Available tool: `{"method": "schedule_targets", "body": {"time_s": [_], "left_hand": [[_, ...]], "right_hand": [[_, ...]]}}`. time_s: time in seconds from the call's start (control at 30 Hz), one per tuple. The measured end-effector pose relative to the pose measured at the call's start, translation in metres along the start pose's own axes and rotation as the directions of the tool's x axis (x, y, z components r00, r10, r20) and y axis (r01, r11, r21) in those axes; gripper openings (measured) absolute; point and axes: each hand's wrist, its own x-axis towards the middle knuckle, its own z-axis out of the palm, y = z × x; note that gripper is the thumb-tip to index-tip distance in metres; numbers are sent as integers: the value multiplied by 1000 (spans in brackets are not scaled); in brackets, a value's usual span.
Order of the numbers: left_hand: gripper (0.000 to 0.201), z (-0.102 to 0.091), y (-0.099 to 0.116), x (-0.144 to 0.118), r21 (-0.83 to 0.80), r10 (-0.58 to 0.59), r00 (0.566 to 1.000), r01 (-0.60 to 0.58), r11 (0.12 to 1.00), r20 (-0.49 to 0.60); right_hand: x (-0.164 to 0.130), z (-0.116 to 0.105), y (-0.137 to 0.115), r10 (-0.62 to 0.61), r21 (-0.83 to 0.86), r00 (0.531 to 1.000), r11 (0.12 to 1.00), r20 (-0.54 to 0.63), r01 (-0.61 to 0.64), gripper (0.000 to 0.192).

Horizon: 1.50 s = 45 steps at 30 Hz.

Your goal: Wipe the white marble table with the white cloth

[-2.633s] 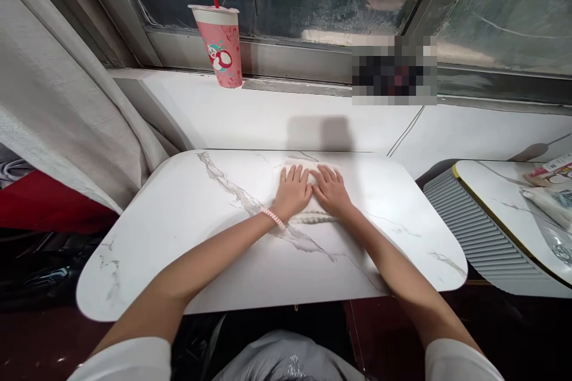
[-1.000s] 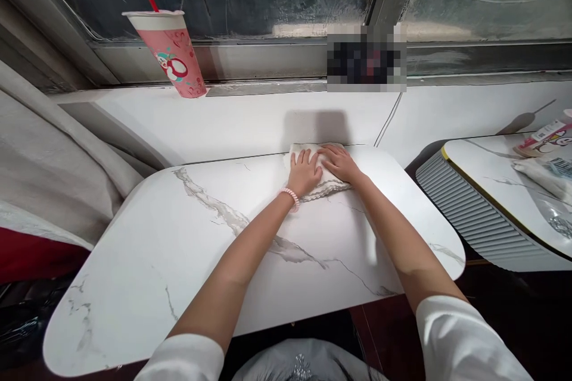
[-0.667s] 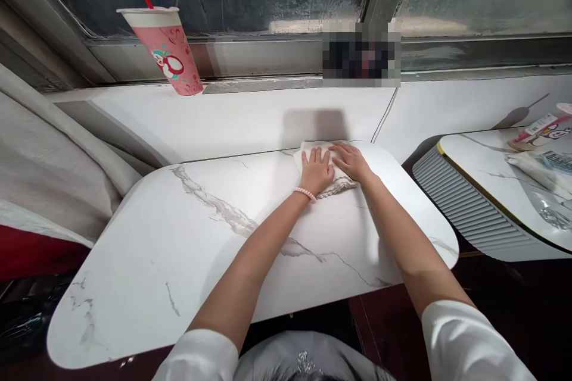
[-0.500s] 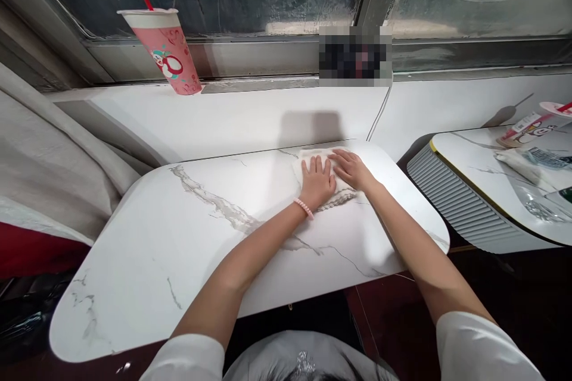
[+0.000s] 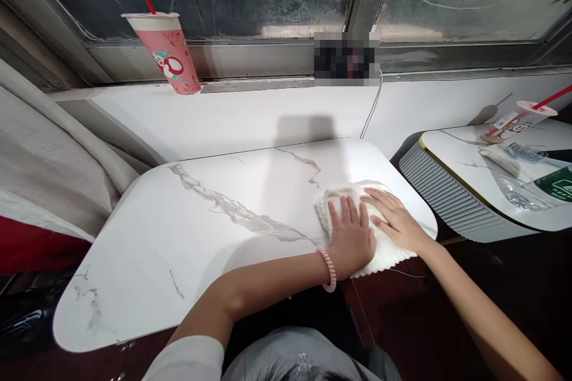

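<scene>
A white cloth [image 5: 385, 250] lies on the white marble table [image 5: 201, 238] at its near right edge, partly hanging over it. My left hand [image 5: 351, 238], with a pink bead bracelet at the wrist, presses flat on the cloth's left part. Beside it, my right hand [image 5: 395, 223] lies flat on the cloth's right part, fingers pointing left. Both hands touch the cloth with fingers extended; neither grips it.
A pink cup with a red straw [image 5: 168, 50] stands on the window ledge [image 5: 250, 113] at the back left. A second marble table [image 5: 491, 184] at the right carries a cup, packets and a green item. A curtain [image 5: 49, 155] hangs at the left.
Both hands have slid the cloth from the table's far edge near the ledge toward me and to the right, down to the near right edge.
</scene>
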Motion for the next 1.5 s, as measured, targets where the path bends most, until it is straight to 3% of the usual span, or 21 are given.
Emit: {"method": "schedule_targets", "body": {"time_s": [0.23,0.43,0.57,0.7,0.97,1.23,1.5], "left_hand": [[61,7,30,43,-51,43,997,-46,998,-62],[60,20,33,72,-61,9,993,-16,998,-117],[59,27,12,98,-65,18,992,-26,998,-127],[56,32,-23,131,-93,23,993,-33,995,-113],[53,42,-77,188,-110,-83,991,71,991,-110],[50,45,-95,221,-125,-109,990,97,987,-91],[51,46,-97,228,-111,-129,989,120,987,-77]], "right_hand": [[-13,-14,55,97,-35,995,995,-1,-97,52],[1,-14,82,114,-90,993,990,29,-111,53],[29,-9,93,126,-109,992,986,0,-125,53],[73,0,104,120,-121,992,985,-38,-124,52],[158,18,127,104,-100,993,989,-56,-109,52],[189,27,147,92,-87,988,991,-122,-103,49],[196,28,152,85,-64,988,994,-127,-94,48]]}}
